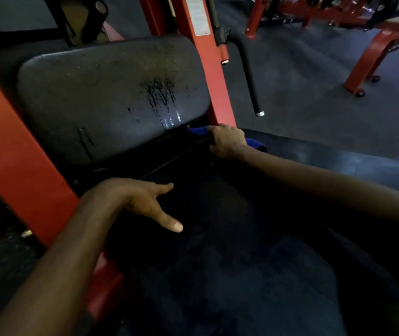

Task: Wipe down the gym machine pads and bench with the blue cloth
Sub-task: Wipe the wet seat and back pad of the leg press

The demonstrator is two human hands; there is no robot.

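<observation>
Gripping the blue cloth [199, 130] at the lower right corner of the back pad [101, 98], the right hand [227, 141] is closed around it, just above the dark bench seat [217, 238]. The left hand [140, 202] hovers over the seat, fingers spread, holding nothing. Wet streaks run down the pad between red frame posts [208, 69].

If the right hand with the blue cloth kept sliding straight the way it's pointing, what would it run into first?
Most likely the back pad: the right hand, closed on the blue cloth, points up-left at the pad's wet lower edge. The red frame post stands just beside it; depth is unclear.
</observation>
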